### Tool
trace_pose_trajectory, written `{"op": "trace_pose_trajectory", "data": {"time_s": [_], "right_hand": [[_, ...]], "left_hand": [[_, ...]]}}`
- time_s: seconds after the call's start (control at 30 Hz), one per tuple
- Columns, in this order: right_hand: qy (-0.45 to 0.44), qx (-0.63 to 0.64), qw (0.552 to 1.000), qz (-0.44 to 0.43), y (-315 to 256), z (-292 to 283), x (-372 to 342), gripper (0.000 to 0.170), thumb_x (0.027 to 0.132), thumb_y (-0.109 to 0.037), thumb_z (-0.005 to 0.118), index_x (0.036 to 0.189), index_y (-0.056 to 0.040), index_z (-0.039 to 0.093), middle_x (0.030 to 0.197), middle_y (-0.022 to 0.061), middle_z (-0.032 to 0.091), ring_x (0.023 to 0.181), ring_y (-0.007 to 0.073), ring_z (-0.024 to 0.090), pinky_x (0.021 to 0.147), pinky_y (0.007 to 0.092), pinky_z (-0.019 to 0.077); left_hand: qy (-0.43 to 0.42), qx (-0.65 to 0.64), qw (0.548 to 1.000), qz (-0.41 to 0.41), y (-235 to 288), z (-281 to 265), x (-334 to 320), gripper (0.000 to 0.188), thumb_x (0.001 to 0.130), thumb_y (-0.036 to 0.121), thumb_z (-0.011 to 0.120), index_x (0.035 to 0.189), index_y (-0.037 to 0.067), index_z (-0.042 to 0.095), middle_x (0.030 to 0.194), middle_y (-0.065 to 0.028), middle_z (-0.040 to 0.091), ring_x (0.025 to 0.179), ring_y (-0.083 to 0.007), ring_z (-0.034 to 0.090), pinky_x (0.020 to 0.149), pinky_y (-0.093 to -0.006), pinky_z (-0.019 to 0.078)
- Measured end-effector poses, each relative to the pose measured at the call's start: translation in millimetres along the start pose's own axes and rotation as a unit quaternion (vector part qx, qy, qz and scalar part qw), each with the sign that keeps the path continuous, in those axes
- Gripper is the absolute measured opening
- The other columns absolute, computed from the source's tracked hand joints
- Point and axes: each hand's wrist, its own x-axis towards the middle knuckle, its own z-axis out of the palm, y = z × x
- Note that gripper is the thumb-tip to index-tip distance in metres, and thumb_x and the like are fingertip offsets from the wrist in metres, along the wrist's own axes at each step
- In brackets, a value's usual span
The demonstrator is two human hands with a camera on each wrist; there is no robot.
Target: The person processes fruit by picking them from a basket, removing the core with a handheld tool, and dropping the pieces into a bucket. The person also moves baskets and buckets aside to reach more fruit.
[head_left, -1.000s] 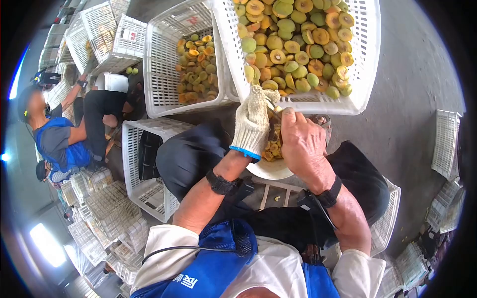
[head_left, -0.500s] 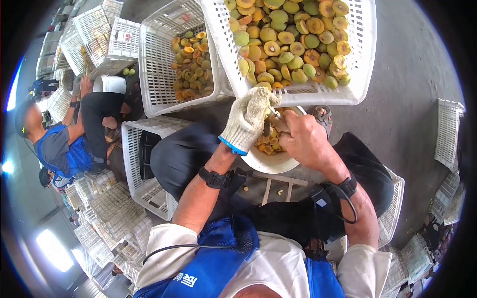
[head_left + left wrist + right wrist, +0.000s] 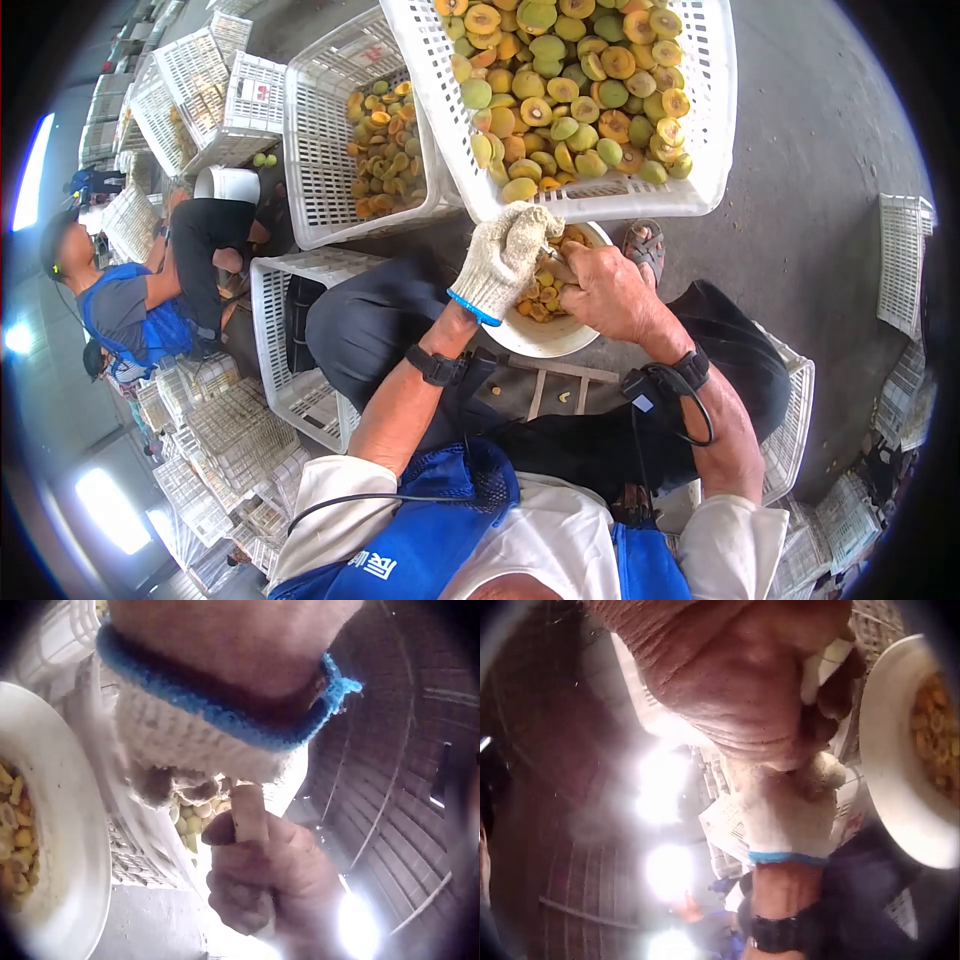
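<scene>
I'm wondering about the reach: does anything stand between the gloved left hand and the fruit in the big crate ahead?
Yes: the crate's near wall stands between the left hand and the fruit. The hand would probably have to go over it; nothing else visible blocks the way.

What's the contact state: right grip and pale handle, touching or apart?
Touching. The left wrist view shows the right grip wrapped round the pale handle, one end jutting out.
</scene>
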Motion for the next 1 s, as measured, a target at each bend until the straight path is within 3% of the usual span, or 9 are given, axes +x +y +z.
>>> {"op": "trace_pose_trajectory", "data": {"time_s": [0.1, 0.23, 0.3, 0.4, 0.63, 0.7, 0.8, 0.93, 1.0], "right_hand": [[-0.117, 0.211, 0.966, 0.091, -2.6, -19.9, 6.4, 0.028, 0.082, -0.014, 0.066, 0.098, 0.0090, 0.064, 0.085, 0.0295, 0.069, 0.085, 0.0438, 0.069, 0.077, 0.0464, 0.0550], [-0.187, 0.277, 0.926, 0.177, -8.8, -30.5, 7.4, 0.031, 0.082, -0.016, 0.065, 0.098, 0.0104, 0.064, 0.087, 0.0298, 0.070, 0.086, 0.0438, 0.069, 0.078, 0.0452, 0.0548], [-0.122, 0.131, 0.982, 0.057, 6.9, -8.3, 6.6, 0.031, 0.082, -0.016, 0.065, 0.099, 0.0094, 0.065, 0.088, 0.0294, 0.070, 0.086, 0.0437, 0.069, 0.077, 0.0452, 0.0550], [-0.018, -0.018, 0.999, -0.020, 1.2, 0.9, -1.6, 0.030, 0.082, -0.015, 0.064, 0.100, 0.0083, 0.065, 0.088, 0.0302, 0.069, 0.088, 0.0443, 0.070, 0.080, 0.0476, 0.0547], [-0.115, 0.171, 0.978, 0.043, -2.9, -7.3, -7.0, 0.030, 0.080, -0.013, 0.065, 0.104, 0.0049, 0.064, 0.083, 0.0284, 0.068, 0.087, 0.0450, 0.069, 0.081, 0.0525, 0.0538], [-0.018, 0.014, 0.999, -0.034, -2.5, 3.5, -12.4, 0.027, 0.080, -0.013, 0.067, 0.101, 0.0032, 0.062, 0.078, 0.0279, 0.066, 0.083, 0.0451, 0.069, 0.076, 0.0516, 0.0539], [0.033, -0.042, 0.996, -0.068, -0.4, 13.2, -16.4, 0.025, 0.079, -0.013, 0.070, 0.094, 0.0019, 0.057, 0.074, 0.0272, 0.064, 0.078, 0.0462, 0.067, 0.071, 0.0527, 0.0532], [0.050, 0.057, 0.996, -0.050, 5.4, 23.6, -29.7, 0.030, 0.077, -0.014, 0.074, 0.093, -0.0004, 0.052, 0.069, 0.0254, 0.063, 0.073, 0.0483, 0.065, 0.067, 0.0561, 0.0518], [0.048, 0.040, 0.997, -0.033, 7.4, 23.1, -31.3, 0.031, 0.077, -0.014, 0.075, 0.094, -0.0006, 0.053, 0.069, 0.0255, 0.063, 0.073, 0.0483, 0.065, 0.067, 0.0560, 0.0516]], "left_hand": [[-0.027, -0.019, 0.998, -0.054, 12.1, -3.2, -2.5, 0.032, 0.107, 0.028, 0.054, 0.109, 0.002, 0.072, 0.101, -0.0047, 0.074, 0.085, -0.0114, 0.066, 0.074, -0.0281, 0.0544], [-0.043, -0.078, 0.992, -0.093, 18.1, -6.4, -1.3, 0.034, 0.107, 0.030, 0.054, 0.109, 0.001, 0.072, 0.102, -0.0054, 0.074, 0.087, -0.0126, 0.066, 0.076, -0.0291, 0.0545], [-0.037, -0.001, 0.999, -0.013, 7.0, -5.0, -3.7, 0.028, 0.105, 0.023, 0.055, 0.107, 0.000, 0.070, 0.097, -0.0100, 0.075, 0.088, -0.0209, 0.070, 0.082, -0.0347, 0.0555], [-0.040, -0.014, 0.998, -0.053, 13.1, -5.9, -6.7, 0.031, 0.106, 0.026, 0.056, 0.107, -0.001, 0.070, 0.099, -0.0099, 0.075, 0.090, -0.0181, 0.069, 0.082, -0.0331, 0.0554], [-0.037, -0.073, 0.994, -0.072, 16.4, -6.4, -18.2, 0.032, 0.107, 0.028, 0.055, 0.106, 0.000, 0.070, 0.101, -0.0077, 0.074, 0.089, -0.0130, 0.065, 0.080, -0.0311, 0.0545], [-0.022, -0.080, 0.993, -0.078, 14.0, -4.2, -22.0, 0.032, 0.108, 0.028, 0.055, 0.105, 0.000, 0.070, 0.101, -0.0073, 0.074, 0.088, -0.0127, 0.064, 0.080, -0.0307, 0.0543], [0.043, -0.103, 0.989, -0.095, 9.7, 4.1, -22.7, 0.045, 0.109, 0.045, 0.048, 0.105, 0.005, 0.070, 0.087, -0.0014, 0.068, 0.068, -0.0101, 0.060, 0.053, -0.0263, 0.0485], [0.158, -0.364, 0.884, -0.248, 22.2, -4.4, -7.8, 0.041, 0.108, 0.044, 0.049, 0.108, 0.006, 0.064, 0.075, -0.0047, 0.060, 0.058, -0.0155, 0.057, 0.045, -0.0255, 0.0431], [0.153, -0.338, 0.904, -0.212, 24.0, -13.7, -10.7, 0.042, 0.109, 0.044, 0.050, 0.112, 0.005, 0.065, 0.079, -0.0063, 0.064, 0.061, -0.0155, 0.059, 0.047, -0.0261, 0.0466]]}}
